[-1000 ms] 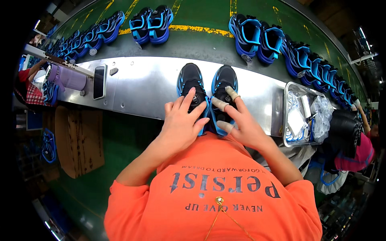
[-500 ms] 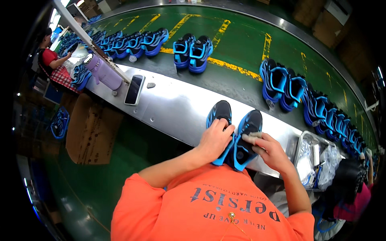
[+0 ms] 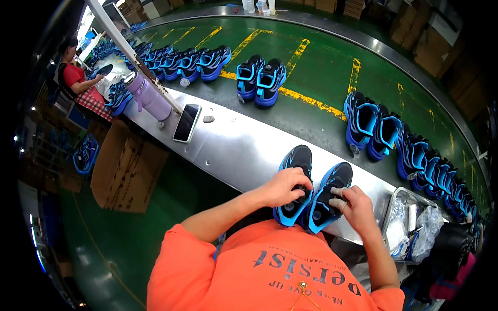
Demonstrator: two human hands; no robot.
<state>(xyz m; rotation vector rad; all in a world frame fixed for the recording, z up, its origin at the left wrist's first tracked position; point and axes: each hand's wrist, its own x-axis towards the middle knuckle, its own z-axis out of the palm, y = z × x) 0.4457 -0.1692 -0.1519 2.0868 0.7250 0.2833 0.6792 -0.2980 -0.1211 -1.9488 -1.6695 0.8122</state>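
Pair of black-and-blue sneakers point(image 3: 311, 192) parked on the steel ledge point(image 3: 233, 150), left hand point(image 3: 282, 186) curled over the 9 o'clock shoe's collar, right hand point(image 3: 353, 203) pinching the other's heel — probably light, soft-uppered, best grabbed at collar or heel.

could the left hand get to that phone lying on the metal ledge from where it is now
Probably yes. The left hand rests on the left shoe of the pair, and the phone lies farther left along the same metal ledge. Only bare metal shows between them, though it looks like a long stretch.
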